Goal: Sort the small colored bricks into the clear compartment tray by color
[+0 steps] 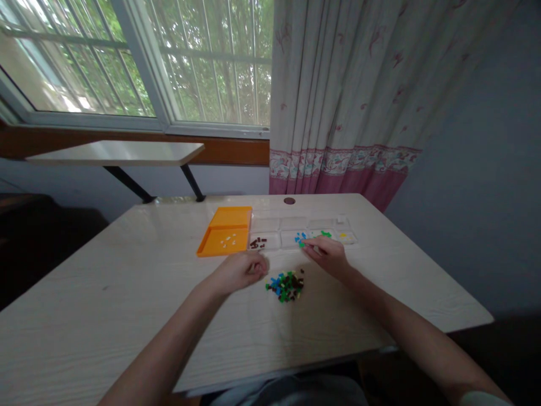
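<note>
A heap of small mixed building bricks, green, blue, dark brown and pale yellow, lies on the table in front of me. My left hand is closed, its fingers curled just left of and beyond the heap; whatever they may hold is hidden. Over the clear trays, my right hand pinches a small green brick between thumb and finger. Close by in a compartment are blue bricks. Green bricks lie in the compartment to its right, and yellow pieces farther right. Dark brown bricks occupy the leftmost clear tray.
An open orange case with several white pieces stands left of the clear trays. At the back left, a raised shelf rests on black legs. A round cable hole is near the table's far edge, below the curtain.
</note>
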Action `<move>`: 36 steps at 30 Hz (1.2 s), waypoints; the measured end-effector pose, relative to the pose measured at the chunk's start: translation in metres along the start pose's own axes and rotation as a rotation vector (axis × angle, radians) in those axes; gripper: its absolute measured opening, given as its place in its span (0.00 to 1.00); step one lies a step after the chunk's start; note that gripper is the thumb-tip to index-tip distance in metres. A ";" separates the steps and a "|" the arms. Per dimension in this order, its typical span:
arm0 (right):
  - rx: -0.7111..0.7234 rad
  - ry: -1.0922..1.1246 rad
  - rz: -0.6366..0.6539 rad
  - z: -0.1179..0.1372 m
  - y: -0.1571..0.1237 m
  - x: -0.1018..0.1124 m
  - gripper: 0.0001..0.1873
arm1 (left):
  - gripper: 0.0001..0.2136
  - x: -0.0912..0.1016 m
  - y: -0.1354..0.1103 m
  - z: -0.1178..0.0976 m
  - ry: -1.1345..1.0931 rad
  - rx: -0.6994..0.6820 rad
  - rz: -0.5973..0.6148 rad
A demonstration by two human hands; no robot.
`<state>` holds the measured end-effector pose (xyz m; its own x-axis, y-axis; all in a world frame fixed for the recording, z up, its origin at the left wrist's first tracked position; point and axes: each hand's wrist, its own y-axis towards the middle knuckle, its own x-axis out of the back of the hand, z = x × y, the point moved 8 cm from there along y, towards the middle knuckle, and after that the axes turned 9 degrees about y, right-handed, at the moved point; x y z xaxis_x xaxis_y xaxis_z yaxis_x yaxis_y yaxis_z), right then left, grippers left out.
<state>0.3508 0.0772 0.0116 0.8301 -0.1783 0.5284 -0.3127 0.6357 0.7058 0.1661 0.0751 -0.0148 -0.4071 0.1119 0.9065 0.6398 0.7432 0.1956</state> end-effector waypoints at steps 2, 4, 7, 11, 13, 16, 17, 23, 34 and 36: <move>0.005 -0.033 -0.057 -0.003 0.001 0.010 0.09 | 0.06 -0.002 -0.003 0.000 -0.029 -0.009 0.050; 0.025 -0.055 -0.085 -0.004 0.002 0.014 0.09 | 0.06 -0.004 -0.004 -0.006 -0.061 -0.025 0.097; 0.057 -0.062 -0.090 -0.002 0.001 0.014 0.09 | 0.06 -0.010 -0.005 -0.015 -0.070 -0.033 0.165; 0.093 -0.075 -0.089 0.003 0.002 0.013 0.08 | 0.06 -0.019 -0.004 -0.022 0.018 -0.041 0.208; 0.141 -0.071 -0.109 0.008 0.003 0.015 0.07 | 0.07 -0.024 -0.004 -0.022 0.059 -0.050 0.230; 0.190 -0.059 -0.144 0.012 0.003 0.018 0.06 | 0.08 -0.030 -0.004 -0.019 0.079 -0.052 0.257; 0.190 -0.059 -0.149 0.012 0.003 0.018 0.06 | 0.09 -0.030 -0.004 -0.018 0.074 -0.054 0.260; 0.157 -0.085 -0.142 0.009 0.003 0.018 0.06 | 0.09 -0.025 -0.002 -0.023 -0.032 -0.081 0.232; -0.132 -0.260 0.191 -0.059 0.007 0.033 0.10 | 0.05 -0.012 0.003 -0.004 -0.317 0.098 0.014; -0.220 -0.306 0.219 -0.079 0.003 0.034 0.10 | 0.06 -0.012 0.004 0.000 -0.347 0.122 -0.039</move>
<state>0.4142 0.1319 -0.0058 0.5693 -0.2151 0.7935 -0.3324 0.8225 0.4615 0.1730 0.0769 -0.0249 -0.6399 0.2836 0.7142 0.5455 0.8222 0.1623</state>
